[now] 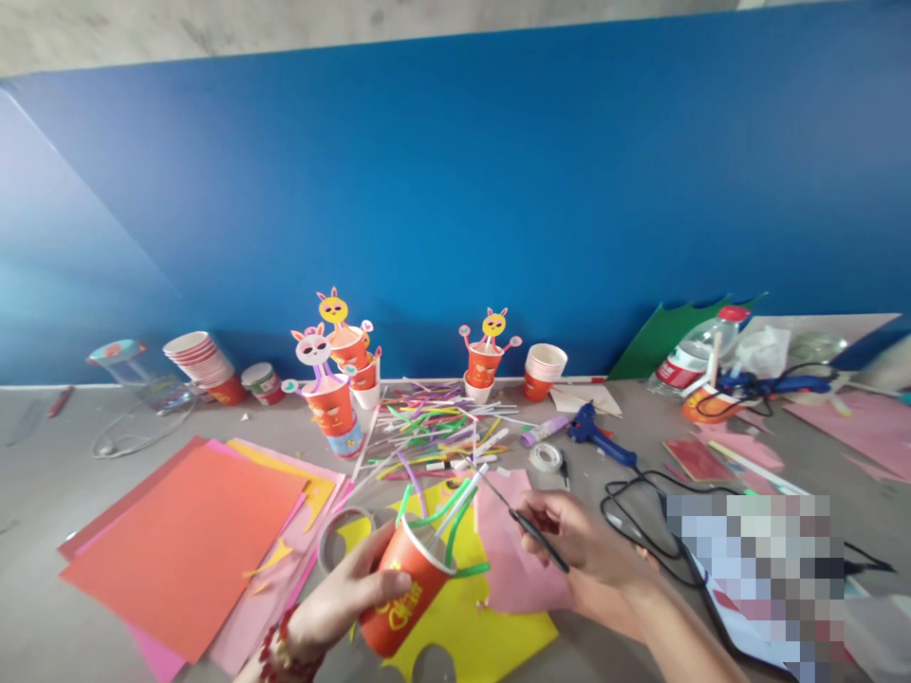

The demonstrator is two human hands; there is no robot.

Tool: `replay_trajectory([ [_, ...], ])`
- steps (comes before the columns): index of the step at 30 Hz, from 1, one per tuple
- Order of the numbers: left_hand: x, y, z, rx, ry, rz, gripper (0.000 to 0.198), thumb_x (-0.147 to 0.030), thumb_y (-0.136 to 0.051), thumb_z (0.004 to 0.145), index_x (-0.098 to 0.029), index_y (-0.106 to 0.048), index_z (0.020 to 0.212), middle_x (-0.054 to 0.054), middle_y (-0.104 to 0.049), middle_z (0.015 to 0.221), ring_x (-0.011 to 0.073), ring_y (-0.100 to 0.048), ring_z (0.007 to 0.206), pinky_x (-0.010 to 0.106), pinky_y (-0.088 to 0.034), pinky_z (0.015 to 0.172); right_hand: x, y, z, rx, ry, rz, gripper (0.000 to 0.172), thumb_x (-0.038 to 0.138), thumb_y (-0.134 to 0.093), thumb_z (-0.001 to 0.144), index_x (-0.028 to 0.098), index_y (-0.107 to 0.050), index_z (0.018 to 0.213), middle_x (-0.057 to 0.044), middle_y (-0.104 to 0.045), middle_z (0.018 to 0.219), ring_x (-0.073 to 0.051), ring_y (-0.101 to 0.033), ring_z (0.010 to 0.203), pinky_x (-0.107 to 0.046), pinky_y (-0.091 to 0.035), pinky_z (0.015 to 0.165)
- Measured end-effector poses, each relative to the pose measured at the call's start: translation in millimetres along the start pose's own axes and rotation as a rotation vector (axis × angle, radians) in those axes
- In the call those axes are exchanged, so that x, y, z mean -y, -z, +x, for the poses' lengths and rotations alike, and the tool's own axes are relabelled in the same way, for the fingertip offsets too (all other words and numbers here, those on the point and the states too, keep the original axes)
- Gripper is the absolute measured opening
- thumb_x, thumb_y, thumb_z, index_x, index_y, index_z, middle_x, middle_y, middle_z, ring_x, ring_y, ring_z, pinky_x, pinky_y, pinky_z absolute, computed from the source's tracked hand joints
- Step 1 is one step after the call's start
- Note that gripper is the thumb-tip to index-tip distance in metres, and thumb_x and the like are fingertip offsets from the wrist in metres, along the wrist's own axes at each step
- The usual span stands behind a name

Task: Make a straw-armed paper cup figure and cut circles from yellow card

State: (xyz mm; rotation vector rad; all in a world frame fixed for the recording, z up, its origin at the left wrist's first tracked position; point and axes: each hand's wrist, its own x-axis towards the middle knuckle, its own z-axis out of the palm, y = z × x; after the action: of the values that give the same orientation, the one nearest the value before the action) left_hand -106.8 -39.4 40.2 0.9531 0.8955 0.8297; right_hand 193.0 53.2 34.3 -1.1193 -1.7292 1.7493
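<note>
My left hand (pixel 340 599) is wrapped round an orange paper cup (pixel 402 590), tilted, with green and white straws (pixel 447 512) poking out of its mouth. My right hand (pixel 580 543) is closed on a thin dark tool (pixel 525 520), maybe tweezers or scissors, whose tip points toward the straws at the cup's rim. Both hands hover over a yellow paper sheet (pixel 484 621) and a pink sheet (pixel 509 555).
A stack of orange and pink paper (pixel 181 536) lies left. Loose coloured straws (pixel 434 432), finished cup figures (pixel 334 394), cup stacks (pixel 545 368), a tape roll (pixel 547 457) and a blue glue gun (pixel 598 434) with its cable sit ahead. A plastic bottle (pixel 694 356) lies at right.
</note>
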Motion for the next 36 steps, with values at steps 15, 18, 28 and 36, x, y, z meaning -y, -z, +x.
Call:
replay_trajectory([
  [15,-1,6.0,-4,0.024,-0.024,-0.016,0.067,-0.042,-0.072,0.078,-0.022,-0.053,0.139,0.011,-0.069,0.122,0.0334,-0.066,0.103,0.046,-0.049,0.093,18,-12,-15,-0.256,-0.014,0.132,0.031,0.048,-0.070,0.079,0.019,-0.061,0.078,-0.003,-0.064,0.076,-0.019,-0.060,0.068,-0.025,-0.044,0.058],
  [18,5,17.0,-7,-0.050,-0.091,0.038,0.062,-0.041,-0.071,0.081,-0.023,-0.055,0.137,0.010,-0.066,0.129,0.0341,-0.062,0.112,0.044,-0.049,0.095,10,6,-17,-0.376,0.027,-0.161,0.031,0.052,-0.065,0.082,0.021,-0.062,0.087,-0.005,-0.070,0.083,-0.022,-0.063,0.073,-0.026,-0.046,0.059],
  [28,2,50.5,-26,-0.505,-0.065,0.089,0.063,-0.044,-0.070,0.082,-0.026,-0.051,0.139,0.006,-0.058,0.141,0.0340,-0.052,0.129,0.036,-0.051,0.097,-40,72,-43,-0.757,-0.262,-1.063,0.032,0.059,-0.049,0.080,0.027,-0.049,0.076,-0.005,-0.073,0.072,-0.028,-0.068,0.063,-0.029,-0.037,0.051],
  [36,-5,62.2,-33,-0.607,-0.035,0.120,0.059,-0.053,-0.070,0.079,-0.019,-0.058,0.126,0.006,-0.072,0.109,0.0296,-0.066,0.104,0.031,-0.056,0.082,-51,81,-37,-0.683,-0.451,-1.103,0.035,0.057,-0.041,0.085,0.027,-0.043,0.069,-0.006,-0.074,0.072,-0.031,-0.071,0.066,-0.032,-0.035,0.050],
])
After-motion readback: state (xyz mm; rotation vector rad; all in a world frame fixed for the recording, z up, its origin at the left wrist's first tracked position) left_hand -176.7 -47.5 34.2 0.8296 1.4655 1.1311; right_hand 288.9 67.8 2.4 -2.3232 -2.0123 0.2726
